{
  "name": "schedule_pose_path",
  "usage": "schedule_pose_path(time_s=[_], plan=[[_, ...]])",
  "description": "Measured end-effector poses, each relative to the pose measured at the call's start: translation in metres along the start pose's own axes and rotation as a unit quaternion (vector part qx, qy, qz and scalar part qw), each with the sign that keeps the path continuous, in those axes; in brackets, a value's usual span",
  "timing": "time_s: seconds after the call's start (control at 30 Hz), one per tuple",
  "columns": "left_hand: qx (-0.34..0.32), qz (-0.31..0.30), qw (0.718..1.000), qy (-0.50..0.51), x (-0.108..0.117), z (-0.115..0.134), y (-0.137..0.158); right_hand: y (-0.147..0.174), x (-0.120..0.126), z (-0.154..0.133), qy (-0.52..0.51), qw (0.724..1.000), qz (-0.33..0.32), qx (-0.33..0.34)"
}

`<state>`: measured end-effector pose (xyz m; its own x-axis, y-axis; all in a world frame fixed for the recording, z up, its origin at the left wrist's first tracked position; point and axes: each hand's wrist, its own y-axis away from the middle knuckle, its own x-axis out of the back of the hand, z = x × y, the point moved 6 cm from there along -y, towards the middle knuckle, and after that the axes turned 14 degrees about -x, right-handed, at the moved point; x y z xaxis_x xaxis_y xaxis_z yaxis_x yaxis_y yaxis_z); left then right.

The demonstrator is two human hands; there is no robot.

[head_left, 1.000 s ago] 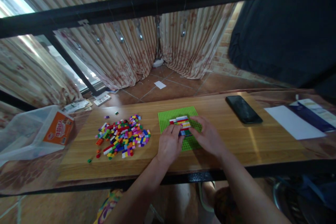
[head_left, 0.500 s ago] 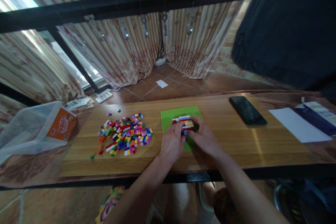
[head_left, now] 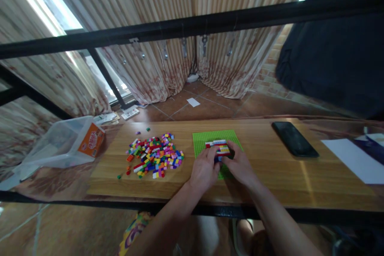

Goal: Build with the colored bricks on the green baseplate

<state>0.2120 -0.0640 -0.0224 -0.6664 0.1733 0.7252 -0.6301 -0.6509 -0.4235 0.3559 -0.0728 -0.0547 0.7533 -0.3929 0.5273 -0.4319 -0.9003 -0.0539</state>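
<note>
A green studded baseplate (head_left: pixel 201 138) lies on the wooden board. Over it is a small build of toy building bricks (head_left: pixel 222 149) in red, white, yellow and blue. My left hand (head_left: pixel 205 169) holds the near left side of this build, fingers bent against it. On the right, my right hand (head_left: pixel 241 166) grips the same build, with thumb in front and fingers round its side. The fingers hide part of the bricks, and I cannot tell whether the build is pressed onto the plate.
Left of the plate spreads a pile of loose bricks (head_left: pixel 156 154). A clear plastic bin (head_left: pixel 60 140) with an orange label stands farther left. A black phone (head_left: pixel 294 139) and white paper (head_left: pixel 351 160) lie right. A dark metal bar (head_left: pixel 180 30) crosses beyond the wooden board (head_left: pixel 264 184).
The whole view has shifted, so the board and the things on it appear farther right and slightly lower. Both hands stay on the brick build with almost the same hold.
</note>
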Motion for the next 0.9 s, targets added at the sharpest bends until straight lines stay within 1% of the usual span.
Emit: schedule_pose_path(time_s=[0.03, 0.13, 0.17, 0.2, 0.27, 0.33, 0.4, 0.47, 0.57, 0.63, 0.73, 0.77, 0.83, 0.9], plan=[[-0.005, -0.001, 1.000, 0.004, 0.001, 0.002, 0.001, -0.001, 0.001, 0.003, -0.005, 1.000, -0.003, -0.010], [-0.022, -0.003, 1.000, 0.007, 0.006, 0.005, 0.004, -0.003, 0.005, 0.010, -0.021, 1.000, -0.008, 0.019], [-0.025, 0.001, 1.000, 0.004, 0.009, 0.004, 0.005, -0.004, 0.007, 0.014, -0.025, 1.000, -0.004, 0.016], [-0.023, 0.009, 1.000, -0.002, 0.014, 0.003, 0.005, -0.007, 0.008, 0.019, -0.029, 1.000, -0.007, 0.003], [-0.009, 0.037, 0.999, -0.016, 0.026, -0.004, 0.007, -0.012, 0.008, 0.029, -0.038, 0.997, -0.031, -0.053], [0.017, 0.076, 0.996, -0.034, 0.043, -0.014, 0.009, -0.015, 0.008, 0.037, -0.061, 0.991, -0.043, -0.110], [0.047, 0.116, 0.991, -0.054, 0.063, -0.027, 0.012, -0.016, 0.008, 0.041, -0.089, 0.983, -0.046, -0.152], [0.083, 0.153, 0.982, -0.077, 0.085, -0.044, 0.016, -0.017, 0.008, 0.042, -0.100, 0.979, -0.043, -0.174], [0.157, 0.190, 0.962, -0.120, 0.123, -0.075, 0.028, -0.019, 0.011, 0.042, -0.075, 0.980, -0.026, -0.181], [0.236, 0.192, 0.939, -0.160, 0.151, -0.098, 0.043, -0.021, 0.013, 0.040, -0.048, 0.983, -0.013, -0.177], [0.359, 0.156, 0.893, -0.222, 0.185, -0.129, 0.073, -0.021, 0.015, 0.039, -0.006, 0.984, -0.008, -0.175], [0.386, 0.149, 0.880, -0.233, 0.193, -0.136, 0.083, -0.021, 0.015, 0.038, 0.009, 0.985, -0.010, -0.175], [0.408, 0.131, 0.868, -0.250, 0.203, -0.146, 0.097, -0.021, 0.014, 0.036, 0.037, 0.985, -0.013, -0.168], [0.400, 0.104, 0.872, -0.262, 0.204, -0.150, 0.104, -0.021, 0.014, 0.029, 0.043, 0.991, -0.007, -0.125]])
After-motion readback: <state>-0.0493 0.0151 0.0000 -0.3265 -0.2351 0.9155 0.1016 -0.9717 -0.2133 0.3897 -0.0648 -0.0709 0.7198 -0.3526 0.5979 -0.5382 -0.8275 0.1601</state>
